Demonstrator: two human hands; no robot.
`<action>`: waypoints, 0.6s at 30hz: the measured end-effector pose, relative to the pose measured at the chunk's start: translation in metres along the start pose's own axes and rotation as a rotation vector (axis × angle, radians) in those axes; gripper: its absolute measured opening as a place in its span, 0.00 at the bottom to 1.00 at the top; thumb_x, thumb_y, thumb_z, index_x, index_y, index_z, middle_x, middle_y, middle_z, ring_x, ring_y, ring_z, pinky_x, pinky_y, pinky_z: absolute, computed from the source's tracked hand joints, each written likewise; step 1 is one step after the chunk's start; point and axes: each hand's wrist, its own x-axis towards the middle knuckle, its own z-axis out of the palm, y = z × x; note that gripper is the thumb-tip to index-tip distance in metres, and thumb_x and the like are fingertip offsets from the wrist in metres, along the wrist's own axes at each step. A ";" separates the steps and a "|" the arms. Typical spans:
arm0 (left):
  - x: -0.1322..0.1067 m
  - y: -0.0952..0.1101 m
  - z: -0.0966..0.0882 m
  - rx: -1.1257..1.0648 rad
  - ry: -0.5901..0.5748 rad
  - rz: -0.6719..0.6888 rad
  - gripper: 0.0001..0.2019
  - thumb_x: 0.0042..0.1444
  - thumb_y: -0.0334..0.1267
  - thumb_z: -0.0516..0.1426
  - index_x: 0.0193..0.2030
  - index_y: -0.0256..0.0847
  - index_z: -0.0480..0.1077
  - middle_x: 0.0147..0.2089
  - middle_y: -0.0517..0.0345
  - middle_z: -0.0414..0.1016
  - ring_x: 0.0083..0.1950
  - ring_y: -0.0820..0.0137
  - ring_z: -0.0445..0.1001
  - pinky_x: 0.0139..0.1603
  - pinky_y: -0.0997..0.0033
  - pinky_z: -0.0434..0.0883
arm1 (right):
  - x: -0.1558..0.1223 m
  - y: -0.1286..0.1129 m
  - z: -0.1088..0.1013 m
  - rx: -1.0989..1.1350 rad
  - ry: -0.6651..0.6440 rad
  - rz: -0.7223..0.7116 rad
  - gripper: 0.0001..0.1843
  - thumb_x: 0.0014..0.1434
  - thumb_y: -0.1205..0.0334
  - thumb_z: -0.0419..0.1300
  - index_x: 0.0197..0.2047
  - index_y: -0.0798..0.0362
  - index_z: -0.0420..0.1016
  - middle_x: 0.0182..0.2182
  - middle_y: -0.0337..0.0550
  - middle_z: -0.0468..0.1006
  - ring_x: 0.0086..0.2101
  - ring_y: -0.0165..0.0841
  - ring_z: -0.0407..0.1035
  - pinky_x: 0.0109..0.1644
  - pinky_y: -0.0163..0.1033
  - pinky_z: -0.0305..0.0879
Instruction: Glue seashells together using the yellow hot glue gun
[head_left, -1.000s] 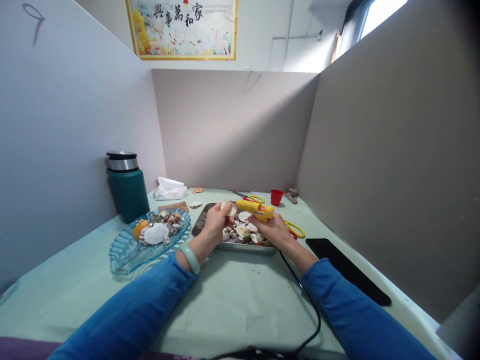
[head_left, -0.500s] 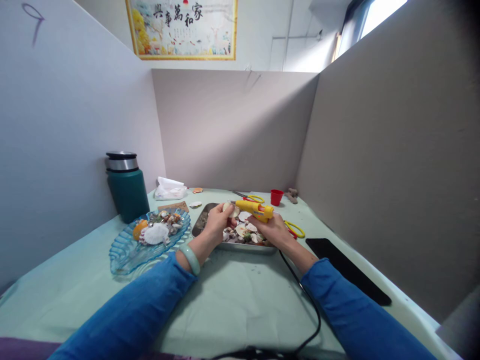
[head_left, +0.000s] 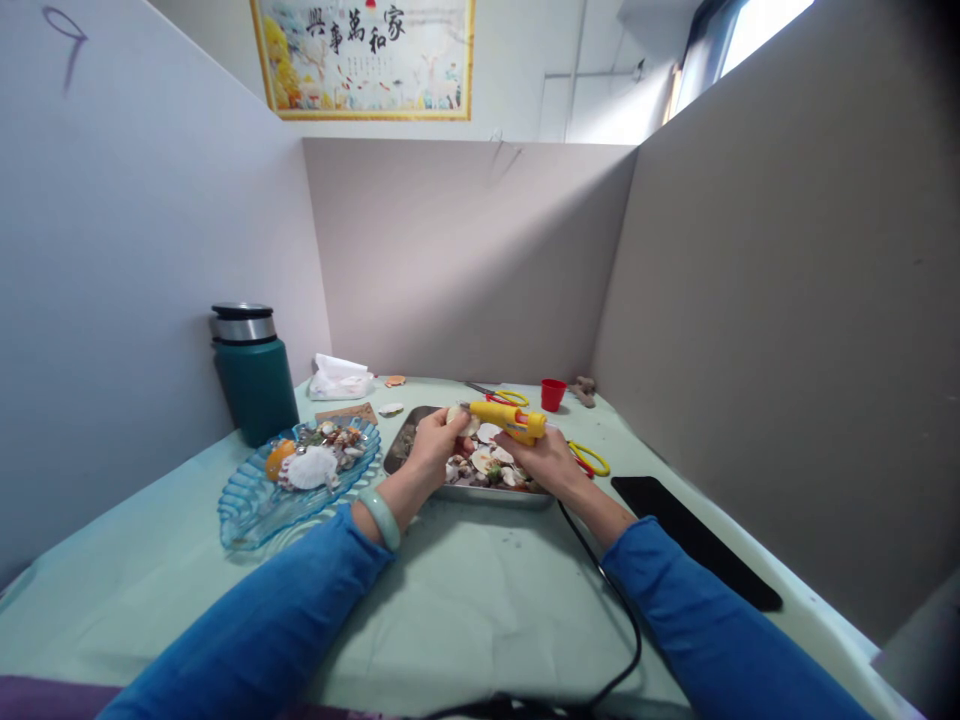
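Note:
My right hand [head_left: 546, 460] is closed round the handle of a yellow hot glue gun [head_left: 510, 418], whose nozzle points left. A pale seashell [head_left: 453, 413] is pinched in the fingers of my left hand [head_left: 435, 447], right at the nozzle tip; whether the two touch I cannot tell. Both hands are above a metal tray [head_left: 495, 496] of mixed shells [head_left: 484, 460], and they hide part of it. From the glue gun a black cord [head_left: 600, 570] runs down toward the table's near edge.
On the left stand a blue glass dish [head_left: 255, 515] of shells and a green bottle [head_left: 256, 390]. Tissues [head_left: 340, 378], scissors [head_left: 510, 397] and a red cup [head_left: 553, 395] are at the back. Yellow-handled scissors [head_left: 592, 460] and a black flat slab [head_left: 694, 540] lie on the right.
Almost nothing differs. The glue gun's nozzle and the shell have shifted very slightly against each other; both hands keep their grip.

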 end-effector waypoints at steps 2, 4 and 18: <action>0.000 0.000 0.000 0.000 0.010 -0.003 0.12 0.49 0.39 0.65 0.28 0.39 0.66 0.17 0.64 0.66 0.16 0.77 0.65 0.19 0.78 0.63 | 0.000 0.000 0.000 0.011 0.004 0.007 0.17 0.51 0.46 0.61 0.24 0.53 0.74 0.16 0.37 0.69 0.23 0.32 0.64 0.27 0.35 0.60; 0.001 0.000 0.000 0.003 0.025 -0.002 0.11 0.49 0.39 0.65 0.28 0.38 0.66 0.17 0.64 0.66 0.16 0.77 0.65 0.19 0.78 0.62 | 0.000 0.000 0.000 0.017 0.009 0.012 0.17 0.51 0.46 0.61 0.24 0.53 0.74 0.16 0.37 0.69 0.22 0.32 0.64 0.28 0.35 0.60; 0.001 -0.001 0.000 -0.004 0.019 0.020 0.11 0.46 0.37 0.65 0.29 0.37 0.67 0.19 0.65 0.66 0.17 0.78 0.66 0.19 0.78 0.64 | 0.000 0.000 0.000 0.030 -0.010 0.012 0.17 0.51 0.47 0.62 0.23 0.53 0.72 0.16 0.36 0.69 0.22 0.30 0.63 0.27 0.35 0.59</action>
